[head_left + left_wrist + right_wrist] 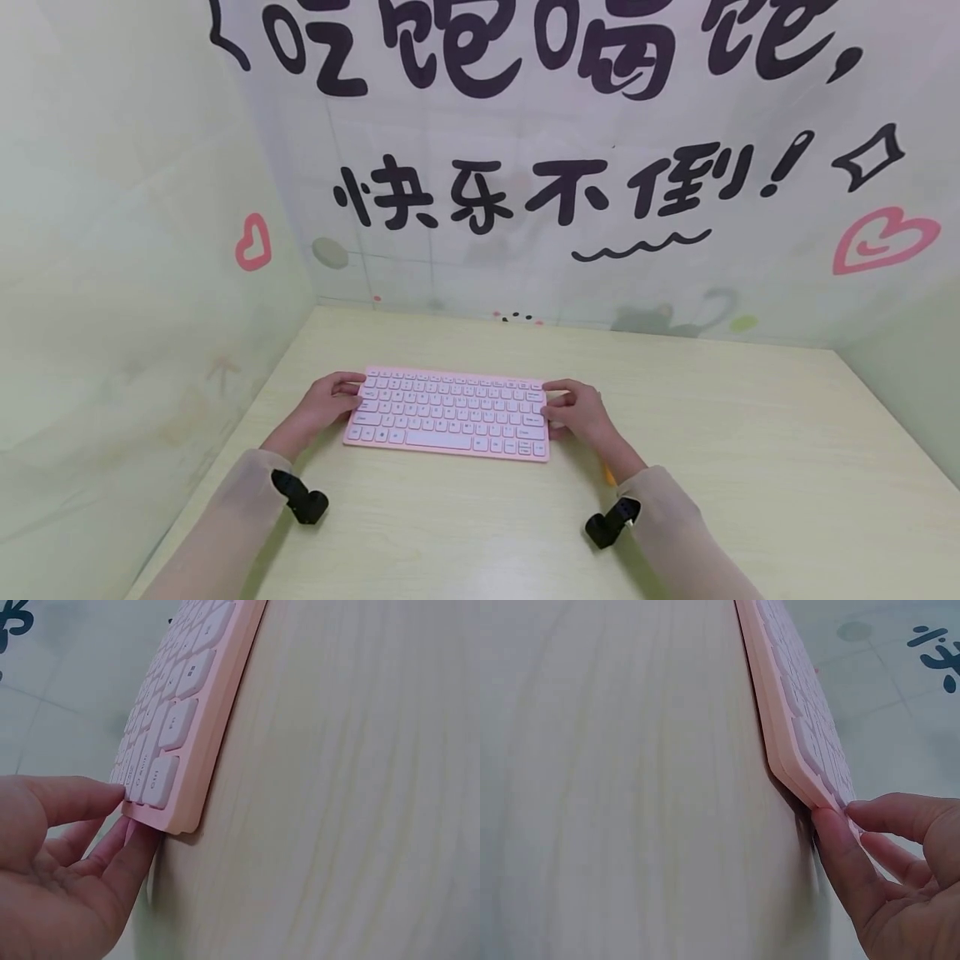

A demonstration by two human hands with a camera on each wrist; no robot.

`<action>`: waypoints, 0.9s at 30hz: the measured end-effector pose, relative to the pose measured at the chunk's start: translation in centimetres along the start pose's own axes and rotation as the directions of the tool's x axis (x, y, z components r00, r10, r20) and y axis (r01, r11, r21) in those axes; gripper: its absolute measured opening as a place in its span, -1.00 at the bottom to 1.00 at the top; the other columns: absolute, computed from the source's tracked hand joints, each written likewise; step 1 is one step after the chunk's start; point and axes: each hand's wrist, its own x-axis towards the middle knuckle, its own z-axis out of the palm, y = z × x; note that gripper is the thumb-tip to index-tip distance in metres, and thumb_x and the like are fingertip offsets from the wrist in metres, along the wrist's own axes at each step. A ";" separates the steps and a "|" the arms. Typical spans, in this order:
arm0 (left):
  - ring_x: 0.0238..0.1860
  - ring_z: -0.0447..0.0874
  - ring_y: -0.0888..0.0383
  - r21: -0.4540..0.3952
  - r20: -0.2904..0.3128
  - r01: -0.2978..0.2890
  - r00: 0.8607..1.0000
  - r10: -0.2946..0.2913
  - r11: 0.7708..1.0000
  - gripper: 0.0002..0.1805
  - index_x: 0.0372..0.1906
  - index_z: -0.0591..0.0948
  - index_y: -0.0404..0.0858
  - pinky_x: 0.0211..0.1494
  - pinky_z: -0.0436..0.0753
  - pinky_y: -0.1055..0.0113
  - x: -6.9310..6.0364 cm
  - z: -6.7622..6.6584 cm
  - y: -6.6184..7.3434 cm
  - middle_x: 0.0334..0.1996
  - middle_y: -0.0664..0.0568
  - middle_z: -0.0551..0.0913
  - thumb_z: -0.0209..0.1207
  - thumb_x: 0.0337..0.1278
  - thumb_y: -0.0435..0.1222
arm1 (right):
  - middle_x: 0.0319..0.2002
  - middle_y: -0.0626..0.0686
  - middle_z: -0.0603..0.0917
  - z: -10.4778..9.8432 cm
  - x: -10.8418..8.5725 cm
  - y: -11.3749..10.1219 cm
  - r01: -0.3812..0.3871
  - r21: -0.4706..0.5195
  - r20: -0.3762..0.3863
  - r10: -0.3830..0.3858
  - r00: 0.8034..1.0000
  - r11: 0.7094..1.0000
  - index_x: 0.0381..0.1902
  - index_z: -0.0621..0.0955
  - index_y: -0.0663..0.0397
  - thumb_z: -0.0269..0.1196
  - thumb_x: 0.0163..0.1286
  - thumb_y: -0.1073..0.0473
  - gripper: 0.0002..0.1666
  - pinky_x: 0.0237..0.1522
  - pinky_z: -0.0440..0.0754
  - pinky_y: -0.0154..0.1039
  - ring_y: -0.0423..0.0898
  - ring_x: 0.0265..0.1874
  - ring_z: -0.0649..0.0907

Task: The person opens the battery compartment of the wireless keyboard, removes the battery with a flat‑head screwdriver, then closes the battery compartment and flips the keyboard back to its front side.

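Note:
A pink keyboard [450, 414] with pale keys lies at the middle of the light wooden table, its long front edge close to the surface. At its left end my left hand [330, 400] pinches the short side; in the left wrist view one digit of that hand [71, 862] is at the top edge and others reach beneath. The opposite short side is pinched by my right hand [581, 410]. Up close, the right hand [900, 862] has digits above and below the keyboard's rim [784, 750]. Whether the keyboard's far side is raised I cannot tell.
Beside the right forearm a small orange thing [609, 476] is mostly hidden. A printed white wall sheet [480, 275] with black lettering stands behind the table [720, 450], and pale sheets flank it. Black cameras [306, 502] sit on both wrists.

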 end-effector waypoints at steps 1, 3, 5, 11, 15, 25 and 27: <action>-0.11 0.51 0.02 -0.001 0.002 -0.003 1.000 0.003 1.000 -0.54 0.21 0.33 -0.41 -0.17 0.54 0.34 0.0 0.0 0.0 -0.01 -0.27 0.45 0.05 0.18 -0.48 | -0.32 0.20 0.60 -0.1 0.0 0.0 -0.004 0.007 0.003 0.004 1.000 1.000 0.08 0.49 0.27 0.27 0.12 0.46 -0.49 -0.52 0.63 -0.16 -0.05 -0.50 0.63; -0.11 0.51 0.03 -0.002 0.007 -0.010 1.000 0.010 1.000 -0.54 0.21 0.33 -0.41 -0.16 0.55 0.33 -0.1 -0.1 0.1 -0.01 -0.27 0.46 0.06 0.19 -0.47 | -0.31 0.21 0.59 -0.2 0.0 -0.1 -0.010 0.022 0.008 0.010 1.000 1.000 0.09 0.48 0.27 0.26 0.12 0.47 -0.48 -0.51 0.63 -0.16 -0.04 -0.50 0.63; -0.11 0.51 0.04 -0.009 0.010 -0.014 1.000 0.014 1.000 -0.53 0.21 0.33 -0.40 -0.15 0.55 0.33 -0.3 -0.2 0.2 -0.01 -0.26 0.46 0.07 0.19 -0.46 | -0.31 0.20 0.58 -0.4 0.0 -0.3 -0.020 0.043 0.011 0.020 1.000 0.999 0.09 0.49 0.24 0.26 0.13 0.46 -0.48 -0.50 0.63 -0.17 -0.04 -0.49 0.63; -0.09 0.51 0.03 -0.037 0.016 -0.055 0.998 0.056 0.998 -0.54 0.23 0.31 -0.42 -0.09 0.54 0.32 -0.8 -0.6 0.5 0.00 -0.28 0.44 0.02 0.22 -0.47 | -0.30 0.22 0.58 -0.7 -0.2 -1.0 -0.016 0.064 0.024 0.014 1.000 0.998 0.10 0.48 0.27 0.24 0.14 0.47 -0.48 -0.46 0.63 -0.15 -0.02 -0.44 0.63; -0.09 0.51 0.06 -0.094 0.025 -0.082 0.996 0.085 0.992 -0.55 0.24 0.30 -0.43 -0.06 0.54 0.32 -0.9 -1.0 0.5 0.01 -0.30 0.42 -0.05 0.25 -0.50 | -0.27 0.21 0.58 -0.8 0.0 -1.3 -0.025 0.045 0.020 0.024 1.000 0.999 0.12 0.48 0.23 0.26 0.15 0.44 -0.47 -0.43 0.63 -0.13 -0.03 -0.41 0.61; -0.04 0.52 0.17 -0.244 0.065 -0.069 0.994 0.088 0.967 -0.54 0.31 0.24 -0.34 0.00 0.51 0.34 -1.6 -1.3 1.5 0.17 -0.34 0.36 -0.11 0.33 -0.42 | -0.25 0.19 0.57 -1.4 0.3 -1.2 -0.026 0.024 0.022 0.026 0.999 0.999 0.14 0.48 0.20 0.25 0.17 0.41 -0.47 -0.41 0.63 -0.15 -0.04 -0.43 0.60; -0.06 0.53 0.21 -0.264 0.073 -0.078 0.992 0.100 0.961 -0.53 0.32 0.23 -0.34 -0.01 0.51 0.36 -1.7 -1.4 1.7 0.18 -0.33 0.35 -0.12 0.35 -0.40 | -0.25 0.19 0.57 -1.5 0.3 -1.3 -0.028 0.027 0.025 0.027 0.999 0.999 0.14 0.49 0.19 0.25 0.18 0.40 -0.48 -0.40 0.63 -0.16 -0.04 -0.43 0.61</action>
